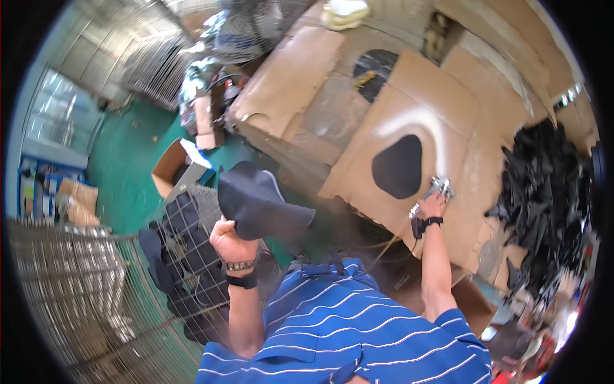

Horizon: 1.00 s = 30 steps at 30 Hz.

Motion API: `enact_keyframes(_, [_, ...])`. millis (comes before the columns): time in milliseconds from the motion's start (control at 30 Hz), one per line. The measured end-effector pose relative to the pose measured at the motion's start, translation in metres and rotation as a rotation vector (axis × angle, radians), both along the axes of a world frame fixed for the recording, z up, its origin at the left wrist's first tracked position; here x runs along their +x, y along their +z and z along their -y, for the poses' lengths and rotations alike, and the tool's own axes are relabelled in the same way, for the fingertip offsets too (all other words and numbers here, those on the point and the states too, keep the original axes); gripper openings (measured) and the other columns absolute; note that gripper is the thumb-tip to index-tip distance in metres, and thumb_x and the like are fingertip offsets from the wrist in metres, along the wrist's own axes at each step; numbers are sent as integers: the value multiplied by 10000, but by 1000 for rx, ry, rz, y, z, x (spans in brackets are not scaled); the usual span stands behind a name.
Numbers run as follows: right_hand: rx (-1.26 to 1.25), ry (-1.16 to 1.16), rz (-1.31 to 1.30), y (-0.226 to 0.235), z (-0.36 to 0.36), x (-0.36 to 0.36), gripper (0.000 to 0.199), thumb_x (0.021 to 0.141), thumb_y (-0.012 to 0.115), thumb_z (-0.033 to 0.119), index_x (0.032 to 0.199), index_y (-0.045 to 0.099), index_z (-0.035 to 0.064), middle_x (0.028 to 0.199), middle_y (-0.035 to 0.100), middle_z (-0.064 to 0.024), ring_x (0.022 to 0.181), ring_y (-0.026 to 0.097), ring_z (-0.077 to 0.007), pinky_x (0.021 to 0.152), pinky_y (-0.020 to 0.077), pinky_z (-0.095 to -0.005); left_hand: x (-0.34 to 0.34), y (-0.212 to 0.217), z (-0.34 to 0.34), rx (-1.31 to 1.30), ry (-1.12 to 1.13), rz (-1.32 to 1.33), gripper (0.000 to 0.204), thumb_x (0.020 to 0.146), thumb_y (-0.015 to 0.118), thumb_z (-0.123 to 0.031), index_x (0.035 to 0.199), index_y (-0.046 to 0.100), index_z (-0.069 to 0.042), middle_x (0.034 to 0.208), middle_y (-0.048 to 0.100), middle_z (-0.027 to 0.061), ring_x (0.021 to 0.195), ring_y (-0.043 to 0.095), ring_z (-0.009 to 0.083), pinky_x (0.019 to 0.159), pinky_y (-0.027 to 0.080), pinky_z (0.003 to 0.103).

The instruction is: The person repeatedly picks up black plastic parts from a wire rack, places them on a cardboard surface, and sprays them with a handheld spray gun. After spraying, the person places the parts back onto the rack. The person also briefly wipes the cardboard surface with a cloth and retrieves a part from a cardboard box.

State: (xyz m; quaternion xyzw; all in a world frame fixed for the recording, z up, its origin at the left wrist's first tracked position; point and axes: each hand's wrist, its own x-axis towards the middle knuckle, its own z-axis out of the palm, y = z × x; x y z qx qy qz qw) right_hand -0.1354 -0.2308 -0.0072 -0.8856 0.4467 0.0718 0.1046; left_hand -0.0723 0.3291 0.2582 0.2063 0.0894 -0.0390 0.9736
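Observation:
My left hand [228, 242] grips the edge of a dark, flat, rounded panel [259, 200] and holds it up above a wire rack [204, 211]. My right hand [432, 206] is stretched out forward and closed around a shiny metal spray gun [440, 187]. The gun sits just to the right of another dark rounded piece [398, 166] that lies on a sheet of cardboard [448, 109]. A pale curved streak of overspray arcs over that piece on the cardboard.
Several dark panels [185, 256] lie on the wire rack at lower left. A big heap of black pieces [550, 192] fills the right side. Cardboard sheets cover the bench ahead. An open carton [173, 165] stands on the green floor; wire mesh frames [70, 281] lie at the left.

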Motion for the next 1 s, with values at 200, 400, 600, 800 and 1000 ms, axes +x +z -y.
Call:
enact_keyframes(200, [346, 817, 411, 134, -235, 46, 1159, 665, 902, 472, 1515, 335, -74, 1535, 396, -301, 1447, 356, -439, 1190, 314, -477, -30, 3, -44, -33, 151, -27, 526, 755, 487, -79, 1246, 630, 40, 1222, 695, 177, 1125, 662, 345, 1047, 489, 470])
enact_keyframes(400, [542, 1271, 740, 142, -456, 81, 731, 902, 641, 333, 1464, 401, -68, 1404, 531, -281, 1327, 516, -401, 1056, 435, -475, -43, 35, -64, -49, 197, -46, 505, 752, 482, -99, 1208, 634, 57, 1219, 688, 203, 1126, 659, 354, 1042, 489, 480])
enact_keyframes(600, [1230, 1034, 599, 160, -518, 85, 314, 830, 714, 110, 1125, 707, 3, 990, 733, -150, 921, 713, -233, 829, 541, -334, -80, 34, -131, -229, 382, 1, 439, 778, 472, -72, 1155, 652, 63, 1166, 700, 208, 1084, 666, 370, 1012, 507, 493])
enact_keyframes(800, [749, 1226, 339, 90, -495, 90, 202, 866, 549, 27, 1026, 670, 16, 813, 663, -240, 733, 668, -352, 692, 517, -398, -133, -14, -209, -309, 589, -38, 473, 754, 499, -104, 1181, 618, 60, 1200, 664, 207, 1115, 633, 380, 1023, 491, 498])
enact_keyframes(1000, [719, 1058, 86, 52, -419, 80, 237, 919, 503, 50, 1040, 698, -10, 805, 706, -55, 727, 588, -154, 680, 477, -349, -172, -33, -296, -112, 889, -109, 458, 738, 501, -113, 1150, 665, 5, 1207, 695, 150, 1133, 648, 351, 1023, 503, 501])
